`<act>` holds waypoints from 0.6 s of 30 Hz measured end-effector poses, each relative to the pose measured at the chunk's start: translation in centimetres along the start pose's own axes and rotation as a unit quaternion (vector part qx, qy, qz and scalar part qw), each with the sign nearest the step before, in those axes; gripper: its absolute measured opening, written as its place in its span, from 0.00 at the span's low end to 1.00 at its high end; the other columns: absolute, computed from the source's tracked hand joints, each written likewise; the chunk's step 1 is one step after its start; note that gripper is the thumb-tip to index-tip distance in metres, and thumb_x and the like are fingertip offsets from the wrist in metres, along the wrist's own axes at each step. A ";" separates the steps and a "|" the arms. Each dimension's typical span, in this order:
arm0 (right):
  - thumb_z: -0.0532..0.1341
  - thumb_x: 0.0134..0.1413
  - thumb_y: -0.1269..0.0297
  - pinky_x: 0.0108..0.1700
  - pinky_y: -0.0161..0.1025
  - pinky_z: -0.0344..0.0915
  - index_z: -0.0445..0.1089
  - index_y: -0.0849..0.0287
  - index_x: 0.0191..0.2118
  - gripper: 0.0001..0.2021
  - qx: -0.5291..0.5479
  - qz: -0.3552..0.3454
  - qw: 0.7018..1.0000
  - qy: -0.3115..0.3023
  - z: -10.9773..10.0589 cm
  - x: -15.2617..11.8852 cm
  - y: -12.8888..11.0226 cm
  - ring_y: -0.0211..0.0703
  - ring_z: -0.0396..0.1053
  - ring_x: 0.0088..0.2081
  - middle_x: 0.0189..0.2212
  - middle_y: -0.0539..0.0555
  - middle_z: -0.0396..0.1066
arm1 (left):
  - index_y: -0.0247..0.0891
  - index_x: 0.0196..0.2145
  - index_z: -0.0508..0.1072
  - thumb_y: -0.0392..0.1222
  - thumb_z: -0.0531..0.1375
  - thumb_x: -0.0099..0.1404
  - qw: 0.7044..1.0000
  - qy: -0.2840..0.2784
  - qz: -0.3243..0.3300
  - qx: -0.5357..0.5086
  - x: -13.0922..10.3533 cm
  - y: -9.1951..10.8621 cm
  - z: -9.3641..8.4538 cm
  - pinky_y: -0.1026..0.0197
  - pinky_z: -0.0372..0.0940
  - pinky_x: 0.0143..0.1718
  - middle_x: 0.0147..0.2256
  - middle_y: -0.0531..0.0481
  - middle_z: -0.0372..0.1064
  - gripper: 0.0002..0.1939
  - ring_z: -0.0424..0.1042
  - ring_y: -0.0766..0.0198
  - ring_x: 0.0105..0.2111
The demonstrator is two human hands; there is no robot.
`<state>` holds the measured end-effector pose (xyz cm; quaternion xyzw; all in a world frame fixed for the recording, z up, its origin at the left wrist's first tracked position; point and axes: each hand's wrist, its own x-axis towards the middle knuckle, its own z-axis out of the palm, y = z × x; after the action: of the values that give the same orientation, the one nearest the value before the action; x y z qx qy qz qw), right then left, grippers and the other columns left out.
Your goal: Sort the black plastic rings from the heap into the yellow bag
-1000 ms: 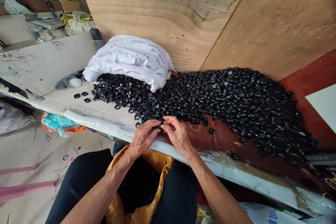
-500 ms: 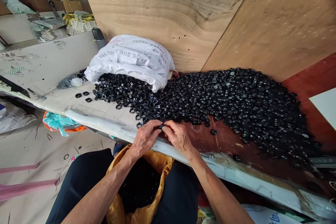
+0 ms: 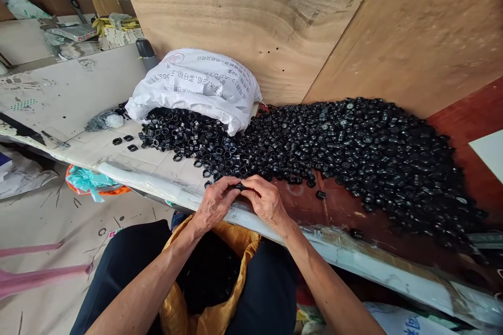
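My left hand [image 3: 215, 202] and my right hand [image 3: 265, 198] meet above the table's front edge. Between their fingertips is a small black plastic part [image 3: 240, 186], pinched from both sides; the fingers cover much of it. Just beyond the hands, black rings [image 3: 228, 153] lie in a loose heap on the left. To the right spreads a bigger pile of black caps [image 3: 353, 146], with a single cap [image 3: 320, 195] apart from it. Below my forearms, an orange-yellow sack [image 3: 247, 267] stands open between my knees, with dark pieces inside.
A white printed sack [image 3: 196, 84] rests behind the rings. Plywood boards [image 3: 251, 26] wall off the back of the table. A dark bottle [image 3: 146, 54] stands beside the sack, and a clear plastic bag [image 3: 100, 121] lies at left. White wrapping covers the front edge [image 3: 338, 254].
The black part shows a little more between my fingertips, and both hands have shifted slightly. The whole view has tilted a little; the piles look the same.
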<state>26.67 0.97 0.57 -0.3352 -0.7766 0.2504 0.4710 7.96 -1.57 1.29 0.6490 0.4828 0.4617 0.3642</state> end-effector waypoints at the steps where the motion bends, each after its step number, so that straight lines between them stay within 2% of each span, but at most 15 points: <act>1: 0.61 0.67 0.70 0.44 0.41 0.74 0.78 0.53 0.47 0.09 0.006 -0.016 1.000 0.006 0.0 0.0 -0.1 0.46 0.77 0.41 0.41 0.55 0.77 | 0.39 0.49 0.79 0.40 0.61 0.69 0.999 -0.005 -0.021 -0.023 0.0 0.1 -0.1 0.58 0.72 0.47 0.44 0.47 0.80 0.12 0.79 0.58 0.43; 5: 0.63 0.66 0.70 0.47 0.42 0.74 0.79 0.52 0.51 0.12 0.026 0.006 1.000 0.006 -0.3 0.4 -0.7 0.45 0.77 0.43 0.45 0.56 0.77 | 0.37 0.48 0.79 0.44 0.63 0.67 0.992 0.000 -0.079 -0.101 0.1 0.2 -0.1 0.60 0.72 0.40 0.39 0.47 0.80 0.14 0.78 0.60 0.37; 9: 0.63 0.66 0.69 0.44 0.41 0.74 0.82 0.52 0.44 0.09 0.036 0.024 0.999 0.017 -0.5 0.7 -1.1 0.44 0.76 0.40 0.41 0.54 0.77 | 0.37 0.46 0.79 0.44 0.65 0.66 0.993 0.010 -0.070 -0.098 0.2 0.1 0.2 0.60 0.72 0.41 0.39 0.47 0.80 0.13 0.78 0.60 0.37; 12: 0.63 0.65 0.70 0.46 0.42 0.74 0.81 0.52 0.42 0.09 0.044 0.015 0.999 0.015 -0.4 0.8 -1.1 0.45 0.77 0.43 0.42 0.55 0.78 | 0.37 0.47 0.79 0.44 0.65 0.66 0.992 0.002 -0.075 -0.105 0.3 0.0 0.3 0.60 0.72 0.40 0.38 0.48 0.80 0.13 0.78 0.60 0.36; 15: 0.63 0.63 0.71 0.50 0.44 0.74 0.78 0.52 0.44 0.08 0.049 0.045 0.998 0.020 -0.3 0.7 -1.0 0.46 0.77 0.45 0.43 0.54 0.78 | 0.36 0.47 0.79 0.43 0.64 0.67 0.988 -0.013 -0.090 -0.122 0.3 0.1 0.2 0.59 0.73 0.40 0.37 0.47 0.81 0.13 0.79 0.59 0.36; 18: 0.64 0.62 0.68 0.48 0.43 0.75 0.75 0.52 0.50 0.12 0.046 0.091 0.994 0.031 -0.1 0.5 -0.9 0.46 0.77 0.43 0.44 0.54 0.79 | 0.37 0.48 0.78 0.42 0.64 0.68 0.991 -0.013 -0.074 -0.115 0.3 0.0 0.0 0.58 0.74 0.41 0.39 0.46 0.81 0.13 0.79 0.59 0.37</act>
<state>26.34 0.74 1.49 -0.3902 -0.7158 0.3173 0.4845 8.05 -1.34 1.37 0.5710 0.4688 0.4773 0.4759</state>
